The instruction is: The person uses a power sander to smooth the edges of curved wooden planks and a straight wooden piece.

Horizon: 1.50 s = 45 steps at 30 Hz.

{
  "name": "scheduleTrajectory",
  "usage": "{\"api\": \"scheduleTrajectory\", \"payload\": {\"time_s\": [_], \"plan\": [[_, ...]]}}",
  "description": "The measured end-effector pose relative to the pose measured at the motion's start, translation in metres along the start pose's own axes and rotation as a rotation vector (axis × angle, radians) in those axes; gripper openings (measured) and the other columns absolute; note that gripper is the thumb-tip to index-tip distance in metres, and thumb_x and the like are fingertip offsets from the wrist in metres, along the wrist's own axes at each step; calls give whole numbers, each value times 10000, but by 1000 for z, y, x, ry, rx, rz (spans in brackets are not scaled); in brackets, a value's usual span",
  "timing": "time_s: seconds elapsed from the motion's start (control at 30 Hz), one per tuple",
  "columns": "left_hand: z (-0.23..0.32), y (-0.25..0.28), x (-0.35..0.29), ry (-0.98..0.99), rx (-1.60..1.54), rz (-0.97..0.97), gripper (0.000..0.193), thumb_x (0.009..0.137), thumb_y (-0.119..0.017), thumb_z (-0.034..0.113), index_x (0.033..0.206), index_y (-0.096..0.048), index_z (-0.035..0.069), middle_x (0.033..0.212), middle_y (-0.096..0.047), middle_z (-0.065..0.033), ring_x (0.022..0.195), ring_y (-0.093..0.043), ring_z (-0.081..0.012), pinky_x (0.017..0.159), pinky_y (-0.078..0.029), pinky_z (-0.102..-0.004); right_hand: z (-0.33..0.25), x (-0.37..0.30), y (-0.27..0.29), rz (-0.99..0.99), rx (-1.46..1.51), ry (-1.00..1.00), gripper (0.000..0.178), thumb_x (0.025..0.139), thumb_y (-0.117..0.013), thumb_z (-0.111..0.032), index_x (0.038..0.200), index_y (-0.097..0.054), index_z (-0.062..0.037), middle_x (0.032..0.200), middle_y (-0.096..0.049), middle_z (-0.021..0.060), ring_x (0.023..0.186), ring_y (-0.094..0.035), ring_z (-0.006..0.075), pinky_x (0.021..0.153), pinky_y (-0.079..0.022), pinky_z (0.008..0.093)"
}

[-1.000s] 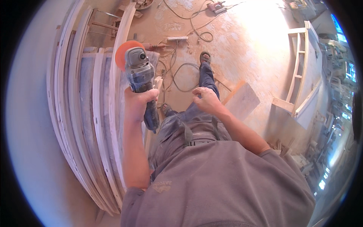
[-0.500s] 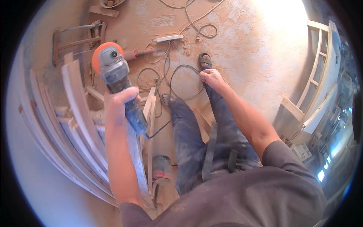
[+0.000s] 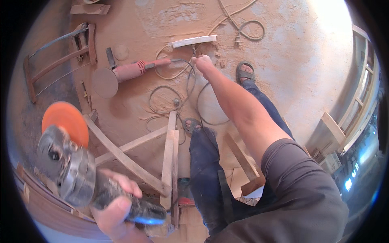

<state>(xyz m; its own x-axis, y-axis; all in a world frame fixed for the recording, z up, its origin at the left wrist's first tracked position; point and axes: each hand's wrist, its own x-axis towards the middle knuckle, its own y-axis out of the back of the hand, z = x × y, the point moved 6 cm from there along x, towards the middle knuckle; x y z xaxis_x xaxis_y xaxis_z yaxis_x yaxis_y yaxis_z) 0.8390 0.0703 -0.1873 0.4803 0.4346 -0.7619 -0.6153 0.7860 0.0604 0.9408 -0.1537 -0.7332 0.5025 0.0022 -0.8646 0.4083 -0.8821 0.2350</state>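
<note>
My left hand (image 3: pixel 117 206) is wrapped around the dark body of an angle grinder (image 3: pixel 79 178), low at the left. Its orange disc (image 3: pixel 67 121) faces up and away from me. My right arm stretches forward over the floor. At its end my right hand (image 3: pixel 203 65) is closed, fingertips beside the cords just below a long white power strip (image 3: pixel 194 41). Whatever those fingers hold is too small to make out. Dark cords (image 3: pixel 190 83) run down from there and loop near my feet.
A red sander with a round disc (image 3: pixel 129 73) lies on the dusty floor. A wooden frame saw (image 3: pixel 60 62) leans at the far left. Wooden strips (image 3: pixel 168 158) stand by my left leg. A coiled pale cable (image 3: pixel 251 30) lies ahead; a wooden frame (image 3: pixel 360 93) is at right.
My right hand has moved from near my right foot forward and left to the cords by the power strip. The grinder has come lower and closer, still in my left hand.
</note>
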Motion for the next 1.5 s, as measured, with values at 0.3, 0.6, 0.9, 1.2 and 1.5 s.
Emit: {"api": "scheduleTrajectory", "payload": {"time_s": [0.3, 0.6, 0.9, 1.2, 1.5], "plan": [[12, -12, 0, 2, -29, 160, 532, 750, -717, 119, 1231, -548, -35, 958, -631, -177, 862, -633, -307, 811, -537, -429, 21, 45, -12, 126, 263, -73, 453, 888, -688, -370, 868, -763, 76, 831, -742, 230, 857, -743, 379, 826, -553, 484], [8, -16, 0, 48, 237, 218, 502, 747, -691, 155, 1202, -553, -7, 957, -636, -175, 873, -632, -292, 812, -531, -408, 25, -64, 37, 251, -344, -83, 530, 1011, -476, -397, 1015, -766, 46, 1118, -707, 342, 1123, -686, 473, 992, -532, 531], [4, -21, -1, -47, 153, 222, 567, 734, -681, 252, 1216, -547, -16, 965, -623, -160, 867, -624, -288, 783, -527, -389, 19, 7, 14, -210, -932, 142, 399, 999, -480, -254, 1231, -747, -70, 1341, -686, 176, 1241, -661, 370, 1020, -539, 484], [5, -11, -1, 40, 104, 177, 584, 758, -716, 178, 1275, -533, -23, 970, -614, -177, 853, -630, -296, 817, -545, -421, 25, 24, 11, -75, -790, -1, 397, 999, -498, -283, 1201, -742, -43, 1251, -726, 162, 1148, -701, 342, 968, -560, 462], [-4, -5, 9, 33, -17, 8, 510, 827, -720, 98, 1280, -514, -11, 980, -607, -152, 842, -613, -280, 809, -536, -401, 31, -65, 108, 104, -438, 57, 488, 961, -540, -416, 1066, -736, 19, 1164, -716, 289, 1128, -688, 432, 960, -540, 521]]}}
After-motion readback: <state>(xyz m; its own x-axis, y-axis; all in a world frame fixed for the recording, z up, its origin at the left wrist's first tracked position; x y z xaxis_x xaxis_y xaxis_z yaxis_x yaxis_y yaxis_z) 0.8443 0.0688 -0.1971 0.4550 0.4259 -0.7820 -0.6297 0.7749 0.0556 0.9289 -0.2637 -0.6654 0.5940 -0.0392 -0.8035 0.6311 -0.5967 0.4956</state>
